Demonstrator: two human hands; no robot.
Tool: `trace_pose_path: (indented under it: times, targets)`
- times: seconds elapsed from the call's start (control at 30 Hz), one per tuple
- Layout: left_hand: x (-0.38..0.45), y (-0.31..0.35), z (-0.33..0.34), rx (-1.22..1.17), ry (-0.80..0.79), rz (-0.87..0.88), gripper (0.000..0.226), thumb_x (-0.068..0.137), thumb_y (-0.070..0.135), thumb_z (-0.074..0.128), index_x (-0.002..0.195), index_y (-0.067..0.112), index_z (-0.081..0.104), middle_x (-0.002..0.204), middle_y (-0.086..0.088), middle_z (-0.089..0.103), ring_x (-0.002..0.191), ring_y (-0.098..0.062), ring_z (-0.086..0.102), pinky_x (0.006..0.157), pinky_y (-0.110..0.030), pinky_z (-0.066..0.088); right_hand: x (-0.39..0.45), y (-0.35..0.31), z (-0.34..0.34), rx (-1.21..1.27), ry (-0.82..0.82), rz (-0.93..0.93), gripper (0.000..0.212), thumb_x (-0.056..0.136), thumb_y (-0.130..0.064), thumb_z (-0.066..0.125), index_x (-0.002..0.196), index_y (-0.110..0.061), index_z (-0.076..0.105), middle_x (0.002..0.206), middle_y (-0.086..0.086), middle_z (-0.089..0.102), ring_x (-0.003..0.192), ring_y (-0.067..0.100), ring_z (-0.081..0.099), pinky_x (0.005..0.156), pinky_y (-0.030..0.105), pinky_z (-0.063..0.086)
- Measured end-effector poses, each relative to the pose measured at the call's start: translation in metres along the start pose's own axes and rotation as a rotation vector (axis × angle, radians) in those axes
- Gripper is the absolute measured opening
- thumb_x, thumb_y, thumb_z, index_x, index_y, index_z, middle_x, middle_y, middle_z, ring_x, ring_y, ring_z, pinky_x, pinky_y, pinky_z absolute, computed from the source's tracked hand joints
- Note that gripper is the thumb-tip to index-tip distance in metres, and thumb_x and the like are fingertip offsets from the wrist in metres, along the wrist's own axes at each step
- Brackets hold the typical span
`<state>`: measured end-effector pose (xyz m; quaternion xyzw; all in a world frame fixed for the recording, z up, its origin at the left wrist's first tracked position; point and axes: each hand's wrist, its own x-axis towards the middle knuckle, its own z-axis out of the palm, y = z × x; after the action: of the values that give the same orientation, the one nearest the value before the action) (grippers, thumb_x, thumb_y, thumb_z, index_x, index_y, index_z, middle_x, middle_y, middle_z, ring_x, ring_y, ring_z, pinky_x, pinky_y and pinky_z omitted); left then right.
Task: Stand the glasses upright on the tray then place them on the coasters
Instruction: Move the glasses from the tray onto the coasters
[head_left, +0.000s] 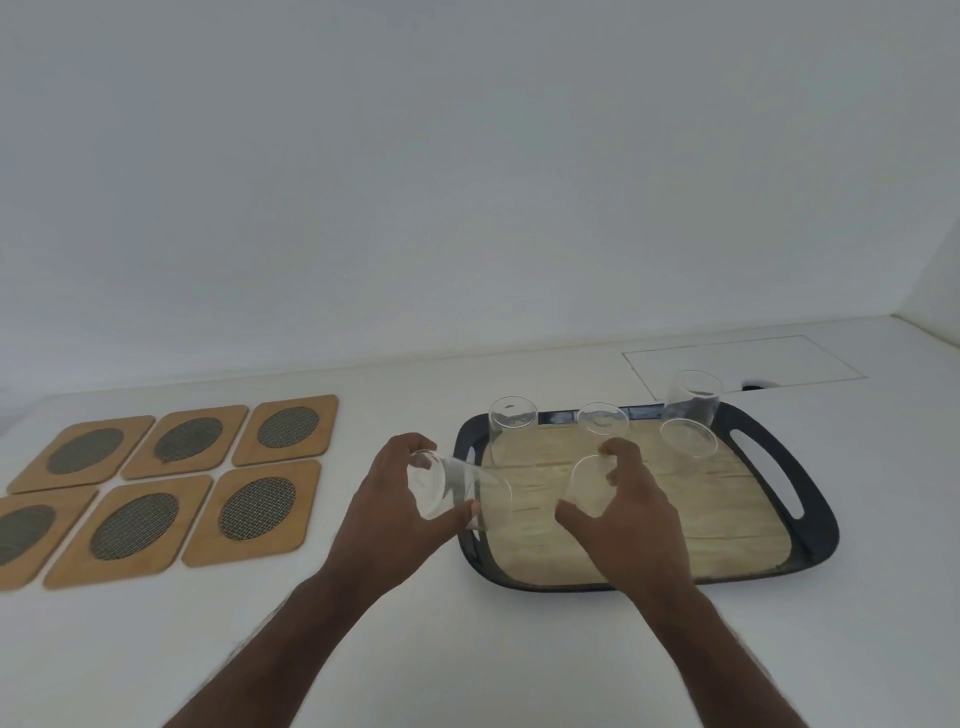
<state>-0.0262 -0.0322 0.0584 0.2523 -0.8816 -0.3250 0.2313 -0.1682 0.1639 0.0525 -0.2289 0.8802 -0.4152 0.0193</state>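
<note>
A dark tray (810, 499) with a pale wood-look floor lies right of centre. My left hand (395, 499) grips a clear glass (457, 488) tilted on its side over the tray's left rim. My right hand (628, 514) closes around another clear glass (592, 483) in the tray's middle. Three more clear glasses stand at the tray's back: one at the left (511, 421), one in the middle (602, 418), and one at the right (691, 410). Several wooden coasters (254, 509) with mesh ovals lie in two rows on the left.
Everything rests on a white counter (467, 649) against a white wall. A rectangular outlined panel (743, 364) with a small dark notch lies behind the tray. A side wall closes the far right corner.
</note>
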Motion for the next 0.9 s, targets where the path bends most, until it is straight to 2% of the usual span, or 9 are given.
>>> trace_pose_path:
  times: [0.1, 0.17, 0.37, 0.5, 0.6, 0.67, 0.73, 0.83, 0.9]
  targets:
    - [-0.002, -0.009, -0.012, -0.026, 0.028, -0.019, 0.069, 0.067, 0.053, 0.082, 0.116, 0.041, 0.036, 0.108, 0.024, 0.049, 0.089, -0.010, 0.058, 0.068, -0.013, 0.040, -0.002, -0.014, 0.001, 0.001, 0.017, -0.075, 0.076, 0.072, -0.039, 0.074, 0.137, -0.037, 0.036, 0.114, -0.008, 0.051, 0.099, 0.016, 0.054, 0.080, 0.029, 0.039]
    - [-0.003, -0.016, -0.021, -0.051, 0.041, -0.022, 0.068, 0.068, 0.051, 0.082, 0.118, 0.039, 0.037, 0.109, 0.023, 0.050, 0.087, -0.011, 0.058, 0.069, -0.015, 0.040, -0.005, -0.026, 0.003, 0.025, 0.037, -0.095, 0.068, 0.073, -0.038, 0.075, 0.132, -0.034, 0.042, 0.113, -0.008, 0.052, 0.100, 0.016, 0.055, 0.079, 0.028, 0.038]
    - [-0.007, -0.040, -0.056, -0.119, 0.088, -0.040, 0.066, 0.071, 0.048, 0.082, 0.119, 0.036, 0.040, 0.109, 0.025, 0.052, 0.076, -0.012, 0.059, 0.066, -0.018, 0.042, -0.015, -0.063, 0.021, 0.104, 0.126, -0.160, 0.059, 0.070, -0.027, 0.081, 0.118, -0.030, 0.048, 0.108, -0.008, 0.052, 0.080, 0.020, 0.058, 0.065, 0.023, 0.037]
    - [-0.012, -0.062, -0.085, -0.140, 0.130, -0.040, 0.064, 0.069, 0.047, 0.083, 0.117, 0.042, 0.041, 0.108, 0.026, 0.053, 0.074, -0.009, 0.055, 0.064, -0.017, 0.042, -0.019, -0.088, 0.043, 0.171, 0.134, -0.206, 0.059, 0.068, -0.022, 0.081, 0.116, -0.034, 0.048, 0.109, -0.011, 0.053, 0.083, 0.019, 0.059, 0.073, 0.028, 0.045]
    - [-0.014, -0.081, -0.107, -0.152, 0.181, -0.045, 0.067, 0.065, 0.047, 0.086, 0.116, 0.045, 0.042, 0.111, 0.027, 0.053, 0.082, -0.001, 0.056, 0.069, -0.021, 0.046, -0.021, -0.110, 0.064, 0.200, 0.097, -0.230, 0.061, 0.067, -0.022, 0.082, 0.115, -0.037, 0.048, 0.110, -0.014, 0.053, 0.083, 0.017, 0.058, 0.076, 0.029, 0.046]
    - [-0.015, -0.095, -0.122, -0.182, 0.214, -0.045, 0.069, 0.063, 0.045, 0.088, 0.116, 0.046, 0.044, 0.113, 0.026, 0.054, 0.092, -0.003, 0.058, 0.075, -0.028, 0.053, -0.020, -0.123, 0.080, 0.215, 0.063, -0.246, 0.062, 0.065, -0.023, 0.083, 0.115, -0.036, 0.049, 0.110, -0.013, 0.055, 0.085, 0.017, 0.057, 0.074, 0.024, 0.044]
    - [-0.017, -0.110, -0.137, -0.204, 0.248, -0.047, 0.069, 0.062, 0.039, 0.090, 0.116, 0.044, 0.046, 0.113, 0.025, 0.054, 0.098, -0.005, 0.059, 0.078, -0.033, 0.057, -0.020, -0.138, 0.095, 0.225, 0.033, -0.266, 0.063, 0.064, -0.020, 0.083, 0.115, -0.034, 0.049, 0.109, -0.010, 0.056, 0.089, 0.011, 0.055, 0.072, 0.014, 0.040]
    - [-0.019, -0.133, -0.160, -0.202, 0.299, -0.044, 0.070, 0.062, 0.032, 0.091, 0.115, 0.047, 0.047, 0.112, 0.027, 0.052, 0.099, -0.003, 0.057, 0.075, -0.031, 0.057, -0.021, -0.162, 0.117, 0.232, -0.021, -0.286, 0.062, 0.065, -0.017, 0.083, 0.114, -0.035, 0.050, 0.110, -0.010, 0.055, 0.089, -0.001, 0.051, 0.067, 0.003, 0.037]
    - [-0.021, -0.150, -0.175, -0.183, 0.332, -0.042, 0.071, 0.061, 0.030, 0.091, 0.112, 0.051, 0.046, 0.113, 0.026, 0.052, 0.099, -0.002, 0.057, 0.071, -0.025, 0.056, -0.022, -0.177, 0.132, 0.238, -0.053, -0.303, 0.062, 0.066, -0.016, 0.083, 0.114, -0.036, 0.050, 0.110, -0.011, 0.054, 0.083, 0.002, 0.053, 0.065, 0.003, 0.038]
